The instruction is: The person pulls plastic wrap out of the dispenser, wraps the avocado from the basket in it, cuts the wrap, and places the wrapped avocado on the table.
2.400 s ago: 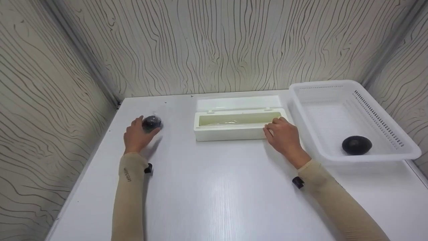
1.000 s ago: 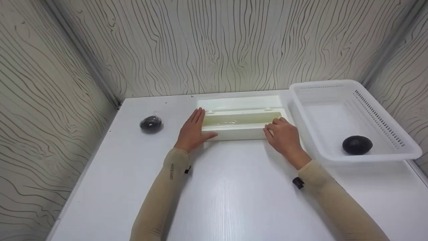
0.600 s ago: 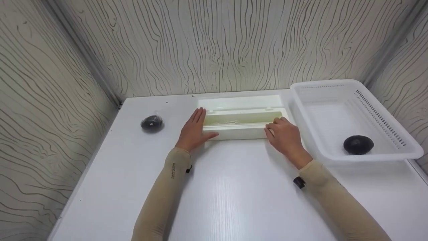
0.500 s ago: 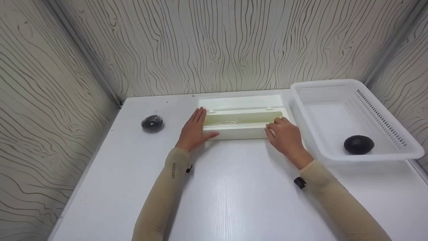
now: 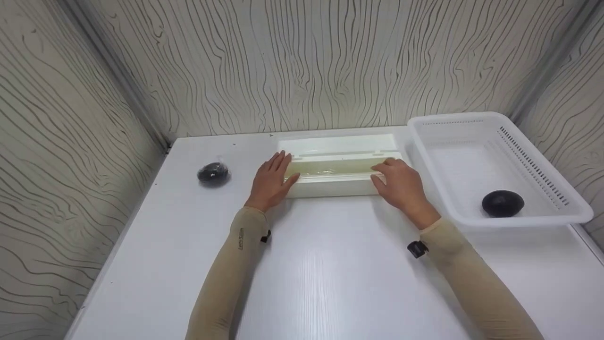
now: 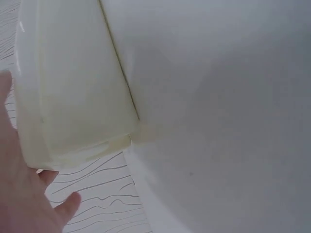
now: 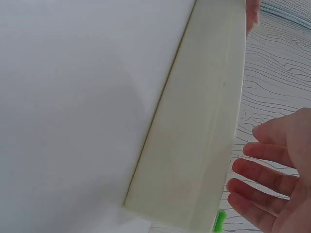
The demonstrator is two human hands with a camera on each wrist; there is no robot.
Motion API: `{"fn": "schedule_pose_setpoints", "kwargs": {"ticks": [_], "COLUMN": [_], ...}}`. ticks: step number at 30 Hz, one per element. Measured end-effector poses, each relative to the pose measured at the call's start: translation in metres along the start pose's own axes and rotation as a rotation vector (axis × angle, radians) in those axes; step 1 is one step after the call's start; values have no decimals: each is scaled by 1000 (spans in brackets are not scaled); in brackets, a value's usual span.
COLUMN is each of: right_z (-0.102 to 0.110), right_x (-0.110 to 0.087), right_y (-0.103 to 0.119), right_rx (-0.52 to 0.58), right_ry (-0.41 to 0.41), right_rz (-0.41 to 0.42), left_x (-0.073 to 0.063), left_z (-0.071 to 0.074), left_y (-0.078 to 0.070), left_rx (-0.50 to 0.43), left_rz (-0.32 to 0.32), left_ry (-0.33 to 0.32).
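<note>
head view: both hands (image 5: 269, 183) (image 5: 403, 186), loosely spread, flank a smooth, oblong white plastic box (image 5: 335, 190).

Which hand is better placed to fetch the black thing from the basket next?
Likely the right hand: it is by the right end of the white box, nearer the basket and the black oval thing inside. The left hand is at the opposite end.

Long white box (image 5: 336, 189), lid (image 5: 337, 143) open
</note>
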State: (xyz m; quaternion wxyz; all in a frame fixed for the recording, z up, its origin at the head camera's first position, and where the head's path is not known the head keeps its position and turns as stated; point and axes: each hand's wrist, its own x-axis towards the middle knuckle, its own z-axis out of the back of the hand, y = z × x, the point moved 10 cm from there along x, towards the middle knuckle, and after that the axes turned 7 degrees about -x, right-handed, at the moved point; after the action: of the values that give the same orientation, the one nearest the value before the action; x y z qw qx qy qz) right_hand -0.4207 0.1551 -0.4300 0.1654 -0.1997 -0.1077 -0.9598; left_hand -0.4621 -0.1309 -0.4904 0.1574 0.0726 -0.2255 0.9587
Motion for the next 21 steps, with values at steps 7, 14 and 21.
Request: {"fn": "schedule_pose_setpoints", "kwargs": {"ticks": [7, 14, 21], "right_z": [-17, -48, -66], "right_x": [34, 56, 64], "right_y": [4, 29, 37], "right_rx": [120, 200, 225], "right_ry": [129, 274, 355], "right_rz": [28, 43, -27], "left_x": [17, 36, 42], "left_z": [12, -2, -16], "left_y": [-28, -58, -68], "left_rx": [-18, -48, -53], "left_rz": [-93, -145, -166], "left_ry": [-25, 86, 112]}}
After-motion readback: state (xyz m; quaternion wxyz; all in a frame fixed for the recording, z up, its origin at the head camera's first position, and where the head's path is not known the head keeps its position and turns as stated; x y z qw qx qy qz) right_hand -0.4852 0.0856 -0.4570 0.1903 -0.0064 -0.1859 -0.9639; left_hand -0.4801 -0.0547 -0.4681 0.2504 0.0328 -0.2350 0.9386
